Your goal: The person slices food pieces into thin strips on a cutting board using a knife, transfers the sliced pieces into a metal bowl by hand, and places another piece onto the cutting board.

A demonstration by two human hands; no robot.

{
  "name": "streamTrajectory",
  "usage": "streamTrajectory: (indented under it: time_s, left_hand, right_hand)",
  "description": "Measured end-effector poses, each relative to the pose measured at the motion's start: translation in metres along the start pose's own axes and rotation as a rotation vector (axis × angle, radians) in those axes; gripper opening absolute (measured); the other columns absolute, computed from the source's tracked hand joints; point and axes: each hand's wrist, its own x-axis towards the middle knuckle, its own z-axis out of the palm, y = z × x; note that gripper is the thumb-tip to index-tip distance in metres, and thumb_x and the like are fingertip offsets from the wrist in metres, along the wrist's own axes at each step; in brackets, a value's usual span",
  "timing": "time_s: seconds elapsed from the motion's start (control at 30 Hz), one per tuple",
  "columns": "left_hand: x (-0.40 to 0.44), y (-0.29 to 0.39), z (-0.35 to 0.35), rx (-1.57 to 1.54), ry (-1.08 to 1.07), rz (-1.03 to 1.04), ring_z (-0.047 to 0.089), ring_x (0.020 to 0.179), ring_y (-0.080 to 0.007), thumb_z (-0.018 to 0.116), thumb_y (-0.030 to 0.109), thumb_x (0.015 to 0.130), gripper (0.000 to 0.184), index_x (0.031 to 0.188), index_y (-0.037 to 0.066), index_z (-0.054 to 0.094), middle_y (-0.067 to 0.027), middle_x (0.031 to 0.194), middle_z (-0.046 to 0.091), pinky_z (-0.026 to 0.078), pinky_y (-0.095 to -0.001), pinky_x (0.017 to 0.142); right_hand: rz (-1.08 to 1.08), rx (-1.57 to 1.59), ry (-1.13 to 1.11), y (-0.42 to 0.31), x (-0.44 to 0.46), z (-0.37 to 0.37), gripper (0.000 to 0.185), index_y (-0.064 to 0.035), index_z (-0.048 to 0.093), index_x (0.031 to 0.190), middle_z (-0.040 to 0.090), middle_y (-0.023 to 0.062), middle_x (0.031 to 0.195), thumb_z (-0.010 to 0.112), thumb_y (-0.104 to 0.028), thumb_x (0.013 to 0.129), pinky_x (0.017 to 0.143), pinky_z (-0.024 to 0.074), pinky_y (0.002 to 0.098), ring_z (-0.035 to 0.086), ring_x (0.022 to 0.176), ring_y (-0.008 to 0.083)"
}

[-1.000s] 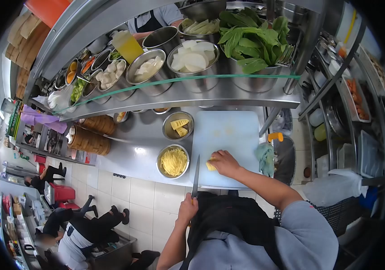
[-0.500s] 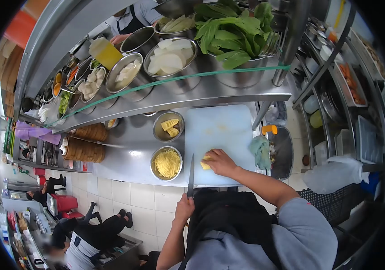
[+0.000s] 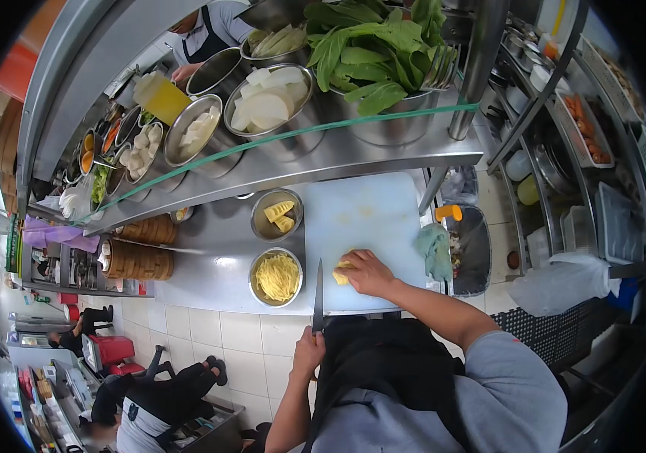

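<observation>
My left hand (image 3: 309,350) is closed round the handle of a long kitchen knife (image 3: 318,293), its blade pointing away from me along the left edge of the white cutting board (image 3: 368,211). On the board's near part, my right hand (image 3: 368,273) presses its fingers on a pale yellow piece of what looks like bamboo shoot (image 3: 341,276), partly hidden under them. The blade stands a little left of that piece, apart from it. Left of the knife is a steel bowl (image 3: 299,291) of thin yellow shreds (image 3: 277,276). Behind it, another steel bowl (image 3: 255,215) holds yellow bamboo shoot chunks (image 3: 280,214).
Over the counter runs a steel shelf (image 3: 285,177) with pots of leafy greens (image 3: 372,60) and white slices (image 3: 268,98). Bamboo steamers (image 3: 140,260) stand left. A green cloth (image 3: 436,249) and a waste bin (image 3: 475,260) are right of the board. Other people stand behind the shelf and at lower left.
The whole view has shifted slightly. Both hands keep their holds on the knife and the yellow piece, with little visible movement.
</observation>
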Motion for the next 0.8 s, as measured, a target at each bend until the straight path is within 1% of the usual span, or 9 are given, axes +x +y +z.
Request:
streamTrajectory:
  time_s: [0.43, 0.8]
  left_hand:
    - [0.0025, -0.0005, 0.0010, 0.016, 0.000, 0.002, 0.067, 0.091, -0.0536, 0.055, 0.024, 0.101, 0.026, 0.103, -0.002, 0.054, -0.0303, 0.096, 0.071, 0.055, -0.0592, 0.080]
    - [0.0049, 0.0035, -0.0031, 0.010, -0.006, 0.013, 0.067, 0.090, -0.0529, 0.055, 0.024, 0.101, 0.025, 0.102, -0.001, 0.054, -0.0292, 0.095, 0.072, 0.055, -0.0583, 0.079]
  right_hand:
    - [0.004, 0.003, 0.027, 0.0013, 0.0004, 0.0014, 0.036, -0.0189, 0.076, 0.116, 0.062, 0.0040, 0.123, 0.070, -0.012, 0.081, 0.106, 0.0417, 0.0437, 0.054, 0.122, 0.0273]
    - [0.009, 0.003, 0.008, 0.0020, 0.0002, 0.0011, 0.037, -0.0198, 0.075, 0.117, 0.061, 0.0043, 0.124, 0.070, -0.013, 0.081, 0.105, 0.0419, 0.0442, 0.053, 0.123, 0.0277]
